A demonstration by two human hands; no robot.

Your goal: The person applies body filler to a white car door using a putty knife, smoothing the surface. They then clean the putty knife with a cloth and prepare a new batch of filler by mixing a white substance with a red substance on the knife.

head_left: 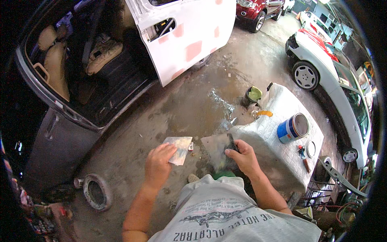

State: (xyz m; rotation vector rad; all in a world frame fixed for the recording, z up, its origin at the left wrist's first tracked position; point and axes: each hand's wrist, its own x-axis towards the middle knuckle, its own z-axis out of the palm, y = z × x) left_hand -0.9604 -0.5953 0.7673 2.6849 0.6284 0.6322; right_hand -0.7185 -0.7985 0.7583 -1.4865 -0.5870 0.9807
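Observation:
My left hand (158, 161) is closed on a pale square putty spreader (181, 148), a thin flat plate with yellowish smears. A little to its right, my right hand (244, 158) pinches a wider grey putty spreader (215, 149) by its right edge, thumb on top. This second plate is dull and stained, darker toward the hand. The two spreaders are apart, both held in front of my body above the floor.
On the right, a table with a silvery cover (274, 117) bears a blue can (293, 128) and small tools. A dark pot (252, 96) with green stuff stands beyond. A white van door (189, 36) with pinkish patches is ahead; a tire (96, 192) lies lower left.

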